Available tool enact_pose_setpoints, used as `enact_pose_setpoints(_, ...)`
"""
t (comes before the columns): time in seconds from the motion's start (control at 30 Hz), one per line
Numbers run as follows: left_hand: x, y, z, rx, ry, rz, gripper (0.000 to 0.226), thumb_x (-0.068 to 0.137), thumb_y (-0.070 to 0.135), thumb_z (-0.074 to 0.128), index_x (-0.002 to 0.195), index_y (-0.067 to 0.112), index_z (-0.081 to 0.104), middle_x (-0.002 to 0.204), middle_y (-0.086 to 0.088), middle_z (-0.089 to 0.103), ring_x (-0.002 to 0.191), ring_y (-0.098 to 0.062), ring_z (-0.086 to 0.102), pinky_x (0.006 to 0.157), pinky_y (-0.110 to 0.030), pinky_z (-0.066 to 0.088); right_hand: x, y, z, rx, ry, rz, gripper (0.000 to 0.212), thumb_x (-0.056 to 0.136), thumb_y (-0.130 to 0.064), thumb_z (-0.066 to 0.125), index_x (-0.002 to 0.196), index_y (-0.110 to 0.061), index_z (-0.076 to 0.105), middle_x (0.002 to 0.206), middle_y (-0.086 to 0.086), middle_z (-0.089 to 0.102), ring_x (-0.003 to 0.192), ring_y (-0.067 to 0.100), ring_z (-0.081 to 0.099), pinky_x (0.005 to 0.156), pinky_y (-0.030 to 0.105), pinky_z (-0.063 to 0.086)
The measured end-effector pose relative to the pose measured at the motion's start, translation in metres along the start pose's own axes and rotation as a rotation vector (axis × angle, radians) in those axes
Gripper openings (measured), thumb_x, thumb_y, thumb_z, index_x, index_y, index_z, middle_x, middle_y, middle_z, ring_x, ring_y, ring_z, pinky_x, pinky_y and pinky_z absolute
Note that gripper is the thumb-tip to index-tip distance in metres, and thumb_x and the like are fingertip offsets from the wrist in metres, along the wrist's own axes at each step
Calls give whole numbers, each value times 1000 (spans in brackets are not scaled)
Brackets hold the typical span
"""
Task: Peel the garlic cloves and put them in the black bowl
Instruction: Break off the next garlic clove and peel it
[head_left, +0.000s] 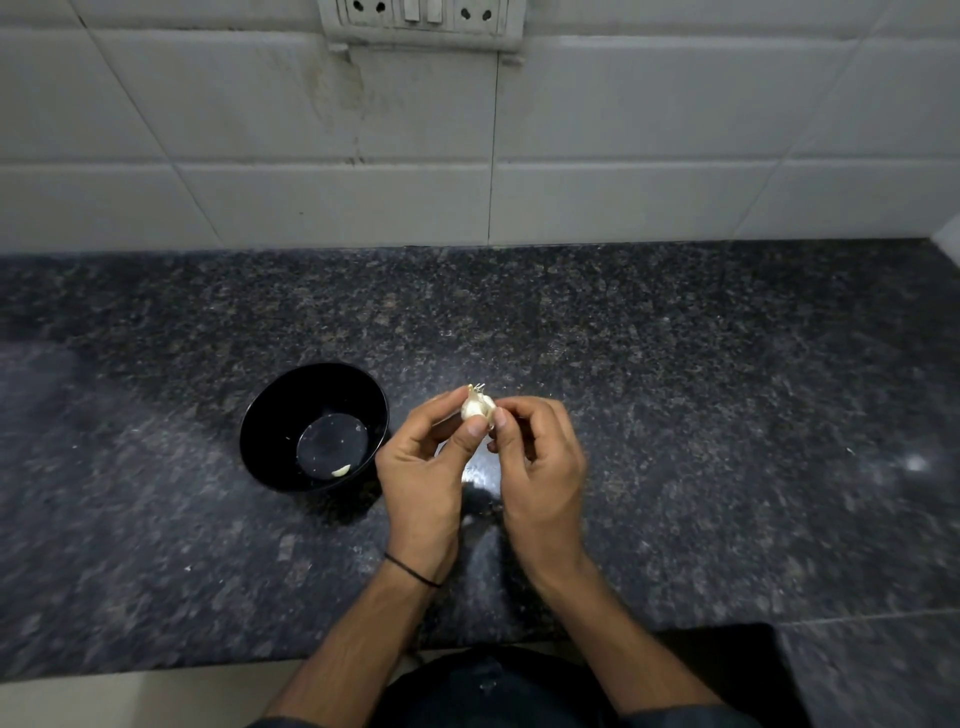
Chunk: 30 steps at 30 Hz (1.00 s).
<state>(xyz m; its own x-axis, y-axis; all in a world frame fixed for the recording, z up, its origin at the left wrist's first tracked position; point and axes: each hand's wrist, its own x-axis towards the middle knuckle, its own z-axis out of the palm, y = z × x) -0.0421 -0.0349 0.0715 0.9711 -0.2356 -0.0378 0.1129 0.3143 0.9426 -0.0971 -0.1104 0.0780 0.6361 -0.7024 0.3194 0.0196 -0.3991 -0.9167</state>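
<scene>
A small white garlic bulb (477, 404) with dry roots at its top is held above the counter between both hands. My left hand (426, 467) pinches it between thumb and fingers from the left. My right hand (537, 467) has its fingertips curled against the bulb's right side. The black bowl (270, 415) stands just left of my left hand, with one peeled clove (340, 471) lying at its bottom near the front wall.
The dark speckled granite counter (675, 389) runs the full width, backed by a white tiled wall (467, 156) with a socket panel (421, 21) at the top. The counter's front edge (156, 670) lies close to my body.
</scene>
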Motion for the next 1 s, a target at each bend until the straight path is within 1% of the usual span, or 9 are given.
enact_pose_setpoints(0.1, 1, -1, -2, -8, 9, -7, 31, 81, -1, 75, 112, 2, 72, 111, -12, 75, 109, -27, 70, 91, -30, 55, 0, 1, -1, -59, -49, -21, 10, 99, -10, 62, 108, -10, 67, 105, -6, 58, 95, 7, 61, 80, 12, 47)
enact_pose_setpoints(0.2, 1, -3, -4, -2, -4, -15, 33, 82, 1, 75, 114, 1, 71, 111, -12, 75, 109, -27, 70, 94, -33, 55, 0, 4, -2, -11, -74, 28, 10, 96, -10, 66, 105, -12, 66, 104, -6, 59, 94, 10, 64, 79, 17, 51)
enact_pose_setpoints(0.37, 1, -7, 1, -103, 3, -112, 38, 77, 8, 75, 114, 3, 70, 107, -10, 76, 102, -18, 71, 86, -23, 55, 2, 9, -3, 316, -44, 318, 10, 94, -9, 69, 101, -15, 65, 97, 3, 70, 86, 14, 69, 76, 28, 57)
enact_pose_setpoints(0.5, 5, -19, -6, -103, 32, -190, 37, 76, 14, 76, 112, 8, 72, 107, -9, 76, 105, -21, 69, 94, -32, 53, 8, 15, -11, 489, 33, 445, 9, 95, -3, 65, 99, -10, 61, 95, 13, 71, 79, 18, 68, 74, 25, 55)
enact_pose_setpoints(0.57, 9, -29, -12, -5, 21, -199, 28, 82, 11, 76, 110, 11, 73, 107, -10, 76, 103, -21, 69, 95, -37, 53, 10, 20, -15, 510, 55, 451, 11, 95, 1, 63, 100, -7, 58, 90, 13, 71, 76, 18, 67, 72, 26, 56)
enact_pose_setpoints(0.7, 23, -49, -16, 362, -15, -107, 17, 88, 16, 77, 104, 18, 75, 97, -2, 77, 91, -22, 72, 86, -51, 59, 9, 28, -17, 431, 40, 465, 8, 94, 1, 64, 100, -4, 63, 81, 9, 66, 70, 15, 62, 65, 26, 54)
enact_pose_setpoints(0.8, 33, -61, -17, 656, -16, 39, 17, 85, 18, 79, 102, 16, 75, 91, 2, 73, 81, -13, 70, 82, -40, 58, 5, 31, -20, 349, 5, 489, 10, 95, -7, 67, 102, -10, 71, 77, 3, 71, 68, 12, 63, 62, 28, 52)
enact_pose_setpoints(0.9, 39, -70, -19, 852, -85, 176, 18, 87, 20, 77, 104, 15, 74, 90, 2, 65, 80, -12, 63, 82, -33, 53, 1, 32, -23, 293, -13, 489, 12, 95, -13, 68, 104, -17, 75, 81, 6, 74, 68, 11, 64, 59, 28, 52)
enact_pose_setpoints(1.0, 41, -70, -18, 878, -143, 236, 18, 87, 14, 77, 104, 9, 73, 93, -3, 63, 80, 2, 58, 76, -7, 45, 0, 35, -24, 254, -20, 474, 14, 95, -11, 68, 104, -19, 75, 82, 5, 75, 68, 11, 65, 58, 25, 52)
